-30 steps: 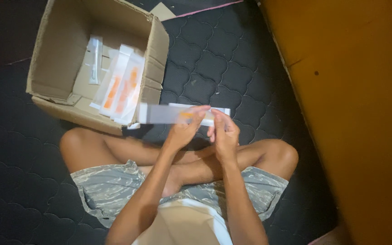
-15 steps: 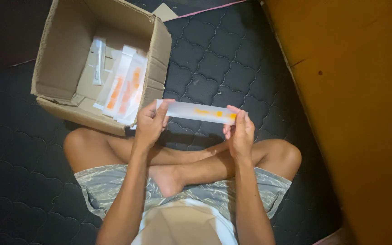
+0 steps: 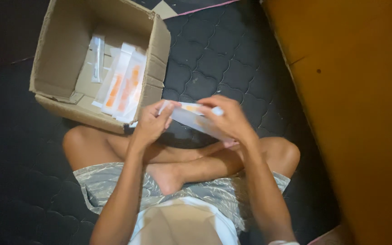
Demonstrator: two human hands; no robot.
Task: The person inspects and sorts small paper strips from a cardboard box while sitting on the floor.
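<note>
I sit cross-legged on a dark quilted mat. Both hands hold one long clear packet with an orange item inside (image 3: 191, 117), above my crossed legs. My left hand (image 3: 153, 121) pinches its left end. My right hand (image 3: 230, 119) lies over its right part and hides much of it. Just to the left of my hands stands an open cardboard box (image 3: 57, 54) holding several similar clear packets with orange contents (image 3: 124, 86).
A large orange-brown wooden surface (image 3: 359, 100) fills the right side of the view. The dark quilted mat (image 3: 214, 59) spreads beneath and beyond the box. A pale tile and a pink edge (image 3: 169, 7) show at the top.
The packet was stretched level between both hands; now it tilts down to the right, and my right hand has moved over its top. My hands sit closer together.
</note>
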